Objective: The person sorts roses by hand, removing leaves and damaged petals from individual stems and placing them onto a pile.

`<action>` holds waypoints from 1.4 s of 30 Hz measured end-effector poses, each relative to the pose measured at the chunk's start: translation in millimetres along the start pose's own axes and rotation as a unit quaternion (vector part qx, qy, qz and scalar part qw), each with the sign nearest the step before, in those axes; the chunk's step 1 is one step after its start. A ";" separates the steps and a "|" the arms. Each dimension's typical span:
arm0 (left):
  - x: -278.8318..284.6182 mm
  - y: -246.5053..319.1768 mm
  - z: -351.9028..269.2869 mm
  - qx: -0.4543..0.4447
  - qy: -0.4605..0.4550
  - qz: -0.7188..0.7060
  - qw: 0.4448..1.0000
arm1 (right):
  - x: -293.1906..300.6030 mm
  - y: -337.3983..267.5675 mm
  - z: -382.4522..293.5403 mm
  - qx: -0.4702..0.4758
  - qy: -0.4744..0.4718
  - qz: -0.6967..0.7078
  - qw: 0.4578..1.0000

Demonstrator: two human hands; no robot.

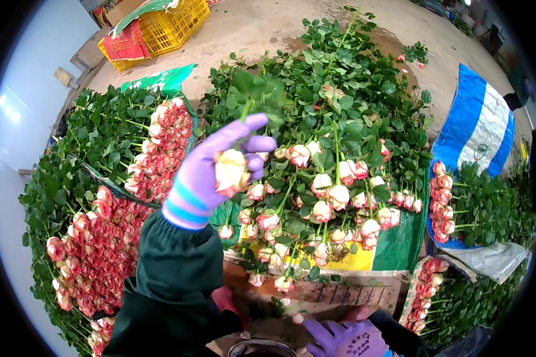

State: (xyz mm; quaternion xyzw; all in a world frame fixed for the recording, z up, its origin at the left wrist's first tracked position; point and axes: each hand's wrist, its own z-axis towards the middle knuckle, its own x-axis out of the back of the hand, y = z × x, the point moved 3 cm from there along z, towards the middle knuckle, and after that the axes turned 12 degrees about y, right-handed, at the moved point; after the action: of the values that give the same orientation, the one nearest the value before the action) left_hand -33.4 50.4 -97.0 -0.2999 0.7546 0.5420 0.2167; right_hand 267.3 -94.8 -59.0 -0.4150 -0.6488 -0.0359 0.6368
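My left hand (210,165), in a purple glove with blue cuff bands, is raised and holds one cream-and-pink rose (231,172). The bloom sits by the palm, while its stem and blurred leaves point away past the fingers. Beneath and beyond lies a large heap of leafy cut roses (330,196), blooms towards me. Low in the picture, my right hand (346,337) is gloved too, with fingers apart and nothing visible in them. Fallen petals (298,318) and the rim of a round container (261,346) are close to it.
Tightly lined-up roses (111,250) fill the left side. Smaller rows of roses (441,203) lie at the right, by a blue-and-white woven sheet (482,120). A yellow plastic crate (174,31) stands on the concrete floor (250,31). A ruled board (353,292) edges the heap's near side.
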 end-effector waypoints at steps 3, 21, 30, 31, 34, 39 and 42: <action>-17.2 16.8 -10.3 0.000 0.029 -0.009 1.000 | -2.7 -4.5 -10.7 0.014 0.014 0.005 1.000; -100.4 -104.0 -232.6 0.039 0.052 0.572 0.818 | -10.5 -12.4 21.1 -0.250 0.333 0.591 0.691; -91.4 -82.3 -237.7 -0.178 0.131 0.345 0.912 | 48.1 -20.3 5.8 -0.123 0.310 0.778 0.532; -93.5 -85.3 -238.5 -0.209 0.124 0.372 0.896 | 48.6 -20.4 8.3 -0.111 0.305 0.796 0.510; -100.7 -87.3 -238.6 -0.334 0.047 0.440 0.832 | 49.0 -23.6 14.8 -0.087 0.301 0.824 0.473; -123.9 -81.9 -246.3 -0.494 -0.008 0.535 0.685 | 43.4 -20.9 23.0 -0.064 0.264 0.848 0.454; -120.0 -87.9 -246.4 -0.420 -0.018 0.497 0.759 | 42.7 -25.5 24.8 -0.043 0.237 0.870 0.431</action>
State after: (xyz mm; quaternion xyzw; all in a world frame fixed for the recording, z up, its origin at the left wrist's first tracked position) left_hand 113.7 -177.5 -0.6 0.0660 0.4906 0.8413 -0.2173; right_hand 239.3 -76.1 -14.8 -0.7623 0.2334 0.4120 0.4413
